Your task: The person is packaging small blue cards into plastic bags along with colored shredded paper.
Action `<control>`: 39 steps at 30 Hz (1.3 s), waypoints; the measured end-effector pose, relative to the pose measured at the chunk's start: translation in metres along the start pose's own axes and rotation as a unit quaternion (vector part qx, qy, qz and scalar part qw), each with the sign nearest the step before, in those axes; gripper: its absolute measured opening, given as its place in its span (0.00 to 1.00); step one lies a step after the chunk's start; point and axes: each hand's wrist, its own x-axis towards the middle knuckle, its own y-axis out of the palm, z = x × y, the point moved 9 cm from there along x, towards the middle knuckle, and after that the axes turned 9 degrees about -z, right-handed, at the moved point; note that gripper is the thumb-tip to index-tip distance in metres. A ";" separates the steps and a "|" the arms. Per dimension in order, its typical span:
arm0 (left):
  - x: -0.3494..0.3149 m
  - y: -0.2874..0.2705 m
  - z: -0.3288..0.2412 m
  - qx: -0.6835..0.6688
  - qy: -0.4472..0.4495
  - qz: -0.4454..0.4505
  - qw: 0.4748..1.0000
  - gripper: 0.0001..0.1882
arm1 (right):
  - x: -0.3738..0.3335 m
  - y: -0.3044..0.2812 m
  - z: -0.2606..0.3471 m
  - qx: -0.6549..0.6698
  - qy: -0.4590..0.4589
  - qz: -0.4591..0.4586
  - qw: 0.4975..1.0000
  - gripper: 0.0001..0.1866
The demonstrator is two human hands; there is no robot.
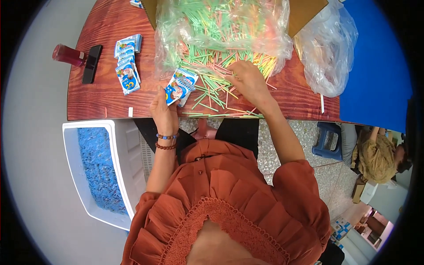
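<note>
My left hand (164, 108) grips a few small blue-and-white printed packets (180, 88) near the table's front edge, thumb on top. Loose thin pastel sticks (210, 86), green, pink and yellow, lie to the right of these packets. My right hand (251, 84) is over that pile with its fingers bent down and drawn together among the sticks; whether one is pinched between the fingertips cannot be made out. Behind both hands, a clear plastic bag (170, 42) lies open, filled with many more of the same sticks.
An overlapping row of similar packets (128, 66) lies at left, beside a black phone (92, 64) and a red bottle (68, 54). Crumpled clear plastic (329, 57) is at right. A white tub (114, 168) with blue contents stands below left; a blue stool (327, 141) is below right.
</note>
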 end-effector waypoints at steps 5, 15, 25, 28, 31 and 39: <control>-0.003 -0.007 -0.010 0.011 0.000 -0.036 0.999 0.18 | 0.003 0.016 0.015 -0.174 -0.035 0.063 0.982 0.18; 0.002 -0.012 -0.004 -0.021 0.000 -0.012 1.000 0.16 | -0.014 0.026 0.053 -0.221 -0.058 0.054 0.972 0.29; 0.000 -0.017 -0.004 -0.010 -0.012 -0.028 0.999 0.17 | -0.013 0.045 0.050 -0.253 -0.032 0.037 0.966 0.21; -0.002 -0.016 -0.006 -0.011 -0.015 -0.029 0.999 0.16 | -0.012 0.050 0.048 -0.289 -0.059 0.031 0.955 0.15; 0.000 -0.017 -0.005 -0.010 -0.020 -0.034 0.999 0.16 | -0.011 0.053 0.048 -0.271 -0.090 0.008 0.958 0.08; 0.002 -0.021 -0.001 -0.030 -0.015 -0.029 0.999 0.15 | -0.010 0.047 0.017 -0.231 -0.103 -0.050 0.966 0.03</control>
